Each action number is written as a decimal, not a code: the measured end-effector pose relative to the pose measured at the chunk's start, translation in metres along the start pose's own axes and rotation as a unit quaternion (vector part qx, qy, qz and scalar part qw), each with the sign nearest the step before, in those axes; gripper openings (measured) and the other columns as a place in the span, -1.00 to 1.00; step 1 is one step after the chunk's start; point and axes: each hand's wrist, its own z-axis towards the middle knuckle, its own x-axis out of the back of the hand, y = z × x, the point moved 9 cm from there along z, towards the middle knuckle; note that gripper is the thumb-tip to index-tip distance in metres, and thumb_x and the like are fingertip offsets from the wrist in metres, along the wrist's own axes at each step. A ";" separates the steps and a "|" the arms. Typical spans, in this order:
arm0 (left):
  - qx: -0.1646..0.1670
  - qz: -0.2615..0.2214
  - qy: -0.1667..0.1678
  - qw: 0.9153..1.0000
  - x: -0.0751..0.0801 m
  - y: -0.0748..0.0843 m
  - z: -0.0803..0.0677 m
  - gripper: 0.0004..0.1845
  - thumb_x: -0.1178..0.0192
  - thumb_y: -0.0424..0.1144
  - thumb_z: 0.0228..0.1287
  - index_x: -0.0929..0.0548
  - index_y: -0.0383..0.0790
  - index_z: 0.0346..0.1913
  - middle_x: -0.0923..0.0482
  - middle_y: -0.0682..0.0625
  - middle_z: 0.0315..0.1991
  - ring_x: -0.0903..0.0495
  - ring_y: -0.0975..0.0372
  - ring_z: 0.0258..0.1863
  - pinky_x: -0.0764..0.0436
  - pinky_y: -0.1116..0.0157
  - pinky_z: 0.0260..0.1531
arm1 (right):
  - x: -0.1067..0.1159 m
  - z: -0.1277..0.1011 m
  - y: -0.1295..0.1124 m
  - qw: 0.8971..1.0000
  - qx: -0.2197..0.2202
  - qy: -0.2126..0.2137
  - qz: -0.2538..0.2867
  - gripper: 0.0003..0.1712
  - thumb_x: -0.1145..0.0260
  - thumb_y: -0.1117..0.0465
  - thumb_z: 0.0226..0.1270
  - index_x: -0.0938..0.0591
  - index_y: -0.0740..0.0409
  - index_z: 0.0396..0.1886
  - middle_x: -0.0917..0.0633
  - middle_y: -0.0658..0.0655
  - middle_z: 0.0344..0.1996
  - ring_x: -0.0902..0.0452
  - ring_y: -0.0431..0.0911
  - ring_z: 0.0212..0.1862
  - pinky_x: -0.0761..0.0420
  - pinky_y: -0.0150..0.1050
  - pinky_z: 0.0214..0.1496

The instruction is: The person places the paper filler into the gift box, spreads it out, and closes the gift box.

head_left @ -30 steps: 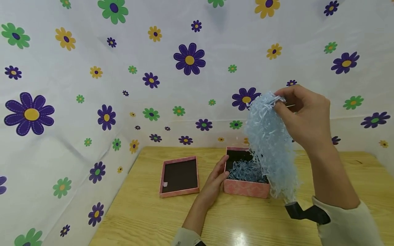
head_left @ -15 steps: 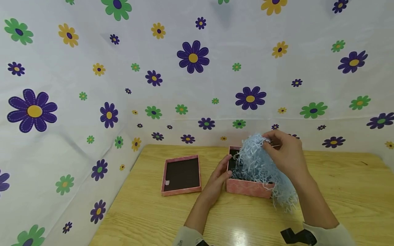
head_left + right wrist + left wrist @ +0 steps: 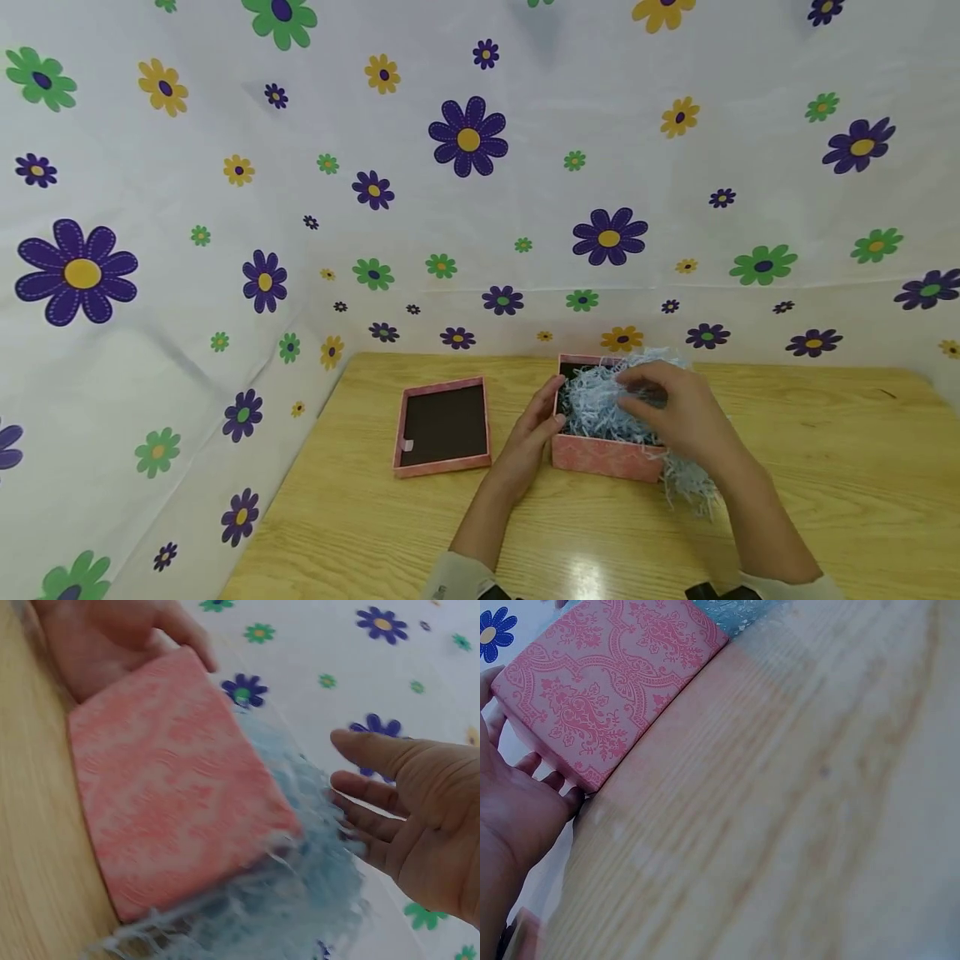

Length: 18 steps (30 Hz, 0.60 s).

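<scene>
A pink patterned box (image 3: 606,459) stands on the table, heaped with light blue shredded paper (image 3: 602,407). Some strands spill over its right side down to the tabletop. My left hand (image 3: 521,446) rests against the box's left wall; in the left wrist view its fingertips (image 3: 572,801) touch that side. Over the right part of the box is my right hand (image 3: 684,410), fingers at the shredded paper. The right wrist view shows its thumb (image 3: 367,750) apart from the fingers, with nothing pinched between them. Paper and hand hide the box's right rim.
To the left of the box lies its pink-rimmed lid (image 3: 444,425), black inside facing up, with a small pale tab. The wooden table (image 3: 360,533) backs onto a white flower-print cloth (image 3: 420,217).
My right hand has come down and left from high above the box, lowering the shredded paper into it, and its fingers have parted from the bunch. My left hand has stayed at the box.
</scene>
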 end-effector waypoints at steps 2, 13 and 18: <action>-0.002 -0.001 -0.003 1.000 0.000 0.000 0.000 -0.40 -0.01 -0.13 0.69 -0.22 0.26 0.67 0.00 0.18 0.71 0.12 0.04 0.71 0.07 -0.10 0.64 | 0.014 -0.006 0.003 1.000 0.001 0.013 0.012 -0.67 -0.49 0.21 0.43 -0.75 0.16 0.13 -0.75 0.16 0.05 -0.71 0.19 0.09 -0.73 -0.05 0.12; 0.005 -0.006 -0.001 1.000 0.000 0.000 0.003 -0.40 -0.03 -0.12 0.68 -0.23 0.25 0.67 0.00 0.19 0.70 0.11 0.05 0.71 0.06 -0.11 0.64 | 0.077 -0.051 0.101 0.992 -0.047 0.010 0.117 -0.35 -0.37 0.27 0.54 -0.42 0.11 0.55 -0.49 -0.14 0.33 -0.41 -0.58 0.19 -0.54 -0.63 0.04; 0.006 -0.004 0.002 1.000 -0.002 0.000 0.001 -0.40 -0.01 -0.15 0.69 -0.23 0.22 0.67 0.01 0.17 0.71 0.11 0.01 0.71 0.06 -0.14 0.63 | 0.062 -0.062 0.119 0.987 -0.043 -0.083 0.130 -0.03 -0.39 0.33 0.49 -0.12 -0.08 0.73 -0.22 0.13 0.62 -0.33 0.07 0.54 -0.47 -0.60 0.14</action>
